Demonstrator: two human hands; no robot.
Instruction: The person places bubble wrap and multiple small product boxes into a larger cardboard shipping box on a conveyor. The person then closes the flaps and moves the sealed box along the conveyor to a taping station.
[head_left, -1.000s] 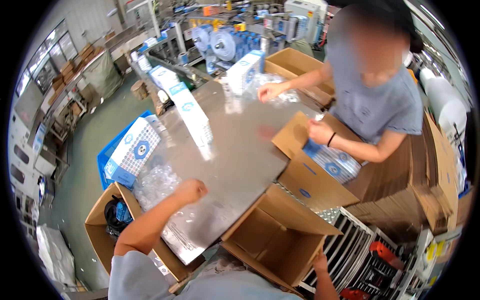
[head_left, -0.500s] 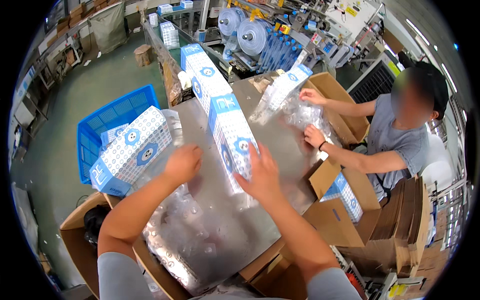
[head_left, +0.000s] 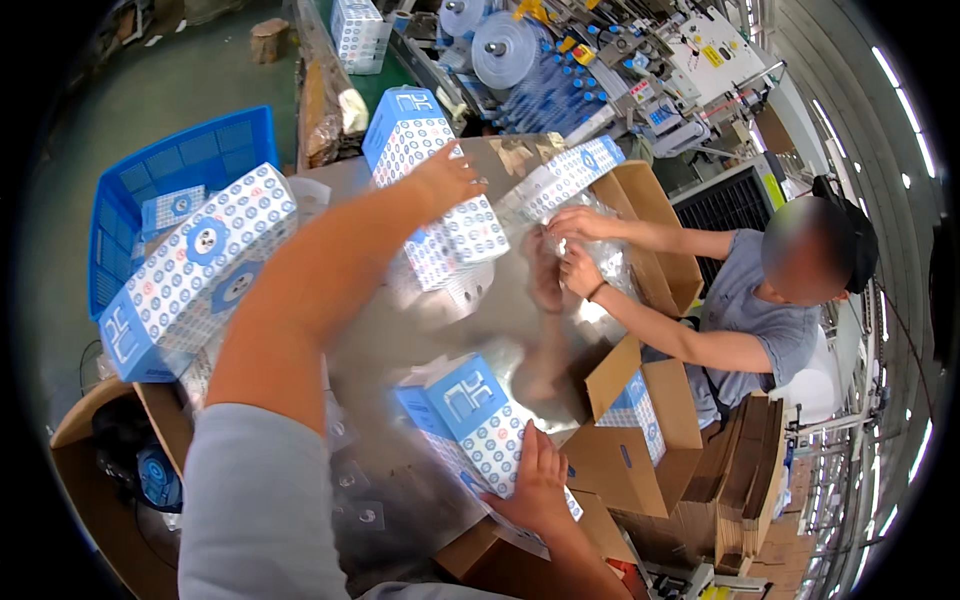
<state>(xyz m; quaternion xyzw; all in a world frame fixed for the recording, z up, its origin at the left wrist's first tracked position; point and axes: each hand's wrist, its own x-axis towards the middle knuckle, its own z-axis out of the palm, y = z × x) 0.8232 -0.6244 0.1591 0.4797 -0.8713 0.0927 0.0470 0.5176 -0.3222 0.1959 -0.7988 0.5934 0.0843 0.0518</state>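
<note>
Near me on the metal table, my right hand grips a long blue-and-white patterned pack at its near end, thumb and fingers on opposite sides. Its far end is blue. Farther off, my left hand lies across the top of another row of patterned packs, fingers stretched out and apart. The forearm hides part of that row. Crumpled clear film shows around the near end of the far packs.
A blue basket with patterned packs stands at left. Open cartons border the table's right and near sides. Across from me, a co-worker's hands handle clear film. Machinery with film rolls stands behind the table.
The nearest pack has come away from the row, toward me, with my right hand on it. My left hand has moved from beside the row onto the far packs. The view has shifted.
</note>
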